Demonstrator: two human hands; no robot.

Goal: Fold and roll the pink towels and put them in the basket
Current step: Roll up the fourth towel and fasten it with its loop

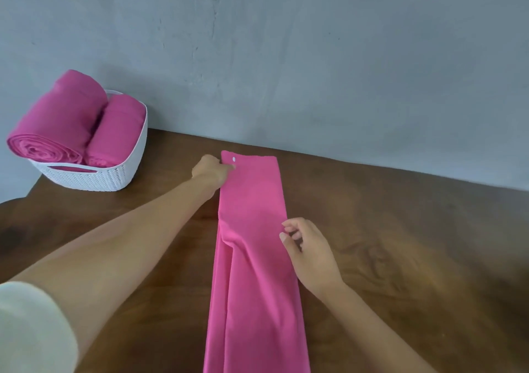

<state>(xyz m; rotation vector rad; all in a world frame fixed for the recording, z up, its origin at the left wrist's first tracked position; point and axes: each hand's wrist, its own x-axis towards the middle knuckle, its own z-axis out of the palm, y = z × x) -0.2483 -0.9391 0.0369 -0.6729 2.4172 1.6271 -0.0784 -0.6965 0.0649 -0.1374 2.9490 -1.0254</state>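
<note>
A pink towel [254, 258], folded into a long narrow strip, lies on the wooden table [400, 243] and runs from the near edge toward the wall. My left hand [210, 172] pinches its far left corner, beside a small white snap. My right hand [307, 246] hovers at the strip's right edge about halfway along, fingers loosely curled and holding nothing. A white woven basket [94, 176] stands at the back left with two rolled pink towels [65, 120] in it.
A grey wall [315, 57] rises straight behind the table. The table's left edge runs just in front of the basket. Bare wood stretches to the right of the towel.
</note>
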